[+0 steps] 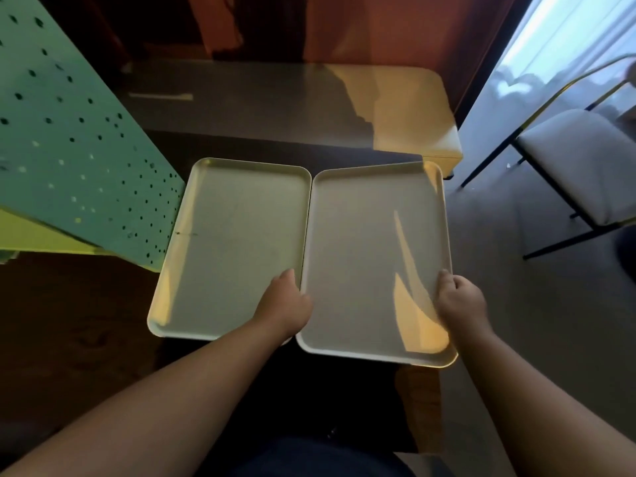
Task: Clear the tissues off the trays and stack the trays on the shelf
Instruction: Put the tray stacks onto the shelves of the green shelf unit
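Pale plastic: we grip the right tray (371,256), left hand (284,304) at its nine o'clock rim, right hand (459,301) at three; left tray (223,242) touches alongside

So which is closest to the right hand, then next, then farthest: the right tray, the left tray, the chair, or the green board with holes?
From the right hand, in the head view:
1. Right tray, the hand grips its right edge.
2. Left tray, just beyond, touching the right tray's left side.
3. Chair, up and to the right, on the floor.
4. Green board with holes, far left.
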